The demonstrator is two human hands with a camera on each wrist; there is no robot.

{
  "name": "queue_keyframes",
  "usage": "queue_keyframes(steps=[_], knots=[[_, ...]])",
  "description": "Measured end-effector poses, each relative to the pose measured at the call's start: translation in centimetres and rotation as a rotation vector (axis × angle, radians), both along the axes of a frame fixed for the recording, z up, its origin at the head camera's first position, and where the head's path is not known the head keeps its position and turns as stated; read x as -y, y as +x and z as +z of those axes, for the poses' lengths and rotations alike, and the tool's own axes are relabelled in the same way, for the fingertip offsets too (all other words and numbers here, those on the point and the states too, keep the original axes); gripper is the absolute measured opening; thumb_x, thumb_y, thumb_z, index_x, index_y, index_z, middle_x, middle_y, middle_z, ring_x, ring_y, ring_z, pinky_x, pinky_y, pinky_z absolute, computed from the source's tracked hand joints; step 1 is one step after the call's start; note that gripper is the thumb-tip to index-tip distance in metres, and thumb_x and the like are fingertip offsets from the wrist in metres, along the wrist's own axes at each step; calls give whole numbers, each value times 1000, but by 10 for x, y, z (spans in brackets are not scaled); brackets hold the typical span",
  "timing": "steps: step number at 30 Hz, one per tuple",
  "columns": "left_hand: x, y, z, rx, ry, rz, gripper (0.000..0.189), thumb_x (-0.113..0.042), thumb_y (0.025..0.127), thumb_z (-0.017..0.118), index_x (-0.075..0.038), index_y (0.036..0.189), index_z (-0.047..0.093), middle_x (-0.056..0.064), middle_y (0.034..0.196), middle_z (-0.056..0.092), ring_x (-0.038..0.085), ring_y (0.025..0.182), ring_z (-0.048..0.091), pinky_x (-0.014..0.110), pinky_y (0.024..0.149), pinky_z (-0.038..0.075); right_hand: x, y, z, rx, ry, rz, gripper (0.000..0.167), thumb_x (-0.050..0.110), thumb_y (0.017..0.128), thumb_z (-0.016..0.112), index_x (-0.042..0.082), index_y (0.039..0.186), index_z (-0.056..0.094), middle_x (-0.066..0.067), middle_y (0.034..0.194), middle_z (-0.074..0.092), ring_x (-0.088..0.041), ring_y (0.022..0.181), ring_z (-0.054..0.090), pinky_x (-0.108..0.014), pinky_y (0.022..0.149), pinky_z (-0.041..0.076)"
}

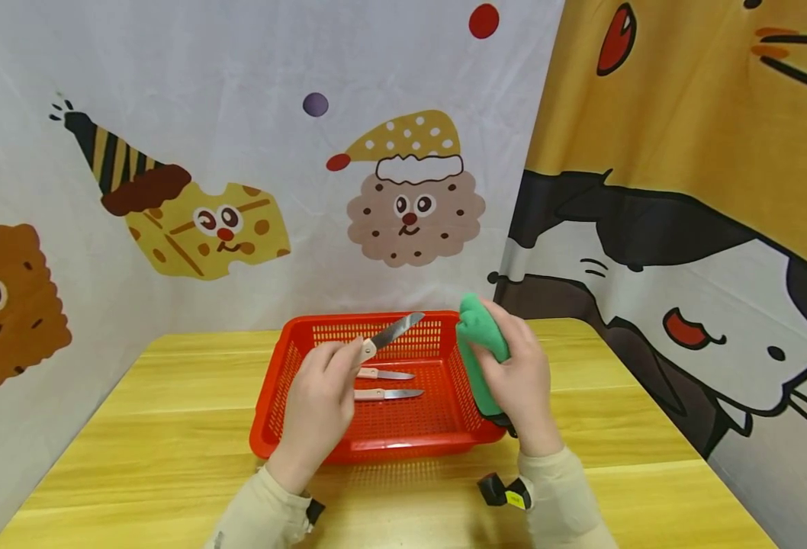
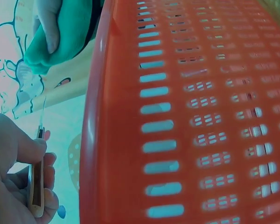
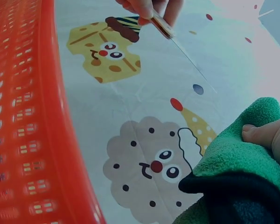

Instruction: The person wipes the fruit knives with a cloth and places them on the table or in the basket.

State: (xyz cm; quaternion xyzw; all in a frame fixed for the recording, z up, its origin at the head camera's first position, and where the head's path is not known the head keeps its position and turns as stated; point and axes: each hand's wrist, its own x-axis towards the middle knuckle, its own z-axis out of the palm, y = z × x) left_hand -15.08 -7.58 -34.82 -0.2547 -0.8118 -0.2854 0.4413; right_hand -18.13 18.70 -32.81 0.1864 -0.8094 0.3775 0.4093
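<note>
My left hand (image 1: pixel 321 400) grips a small knife (image 1: pixel 395 332) by its pale handle, above the left part of a red plastic basket (image 1: pixel 376 448). The blade points right and slightly up. In the left wrist view the thumb presses along the knife handle (image 2: pixel 37 186) with the fingers curled round it. My right hand (image 1: pixel 522 374) holds a folded green cloth (image 1: pixel 477 343) over the basket's right rim, apart from the blade. The right wrist view shows the fuzzy cloth (image 3: pixel 252 149) with its dark edge, a thumb pressing on it. Two more knives (image 1: pixel 403 394) lie inside the basket, their handles partly hidden by my left hand.
The basket stands on a yellow wood-grain table (image 1: pixel 170 427). A white cloth backdrop (image 1: pixel 239 46) with cartoon prints hangs behind it, and a printed curtain (image 1: pixel 678 229) hangs at the right. A small black device (image 1: pixel 491 489) is strapped at my right wrist.
</note>
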Motion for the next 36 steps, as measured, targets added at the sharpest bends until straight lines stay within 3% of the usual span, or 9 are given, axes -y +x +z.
queue_keyframes(steps=[4,22,36], knots=[[4,1,1,34,-11,-9,38,4,86,72,-2,122,65,13,99,63,28,87,60,41,75,55,-9,0,-2,13,-5,-8,59,6,81,82,21,134,63,-10,121,66,-28,104,60,-48,83,47],[19,0,7,70,-97,-67,42,13,77,76,0,116,65,9,98,62,24,87,58,38,76,54,-43,0,-13,16,22,-68,61,1,79,82,20,134,64,-13,117,67,-31,103,61,-48,82,46],[26,-4,21,198,-144,-121,35,5,82,76,-3,114,66,5,100,63,19,89,57,35,79,53,-50,1,-26,44,59,-55,63,-3,77,82,16,133,64,-15,115,66,-32,100,61,-50,79,46]])
